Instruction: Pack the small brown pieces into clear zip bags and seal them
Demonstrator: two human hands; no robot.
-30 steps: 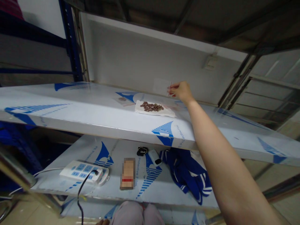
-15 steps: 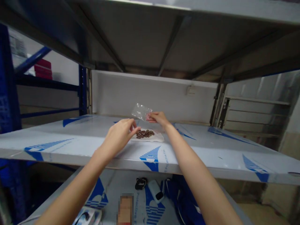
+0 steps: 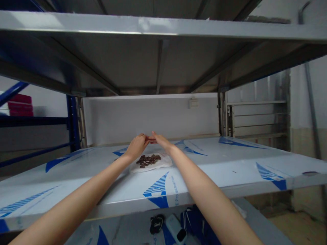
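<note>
With fingers meeting, any grip by the left hand (image 3: 138, 145) or right hand (image 3: 160, 140) cannot be told; small, dark-brown, oblong pieces (image 3: 147, 160) are judged light, slippery, best pinched mid-length.

Left hand (image 3: 137, 146) and right hand (image 3: 159, 140) meet (both arms (image 3: 204, 183) stretched forward).

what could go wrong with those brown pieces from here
The bare left hand and bare right hand meet just beyond the loose pile of small dark-brown pieces, so either might knock some away. The white cloth-like sheet beneath could also slide on the flat grey shelf with blue-printed film, scattering them.
</note>
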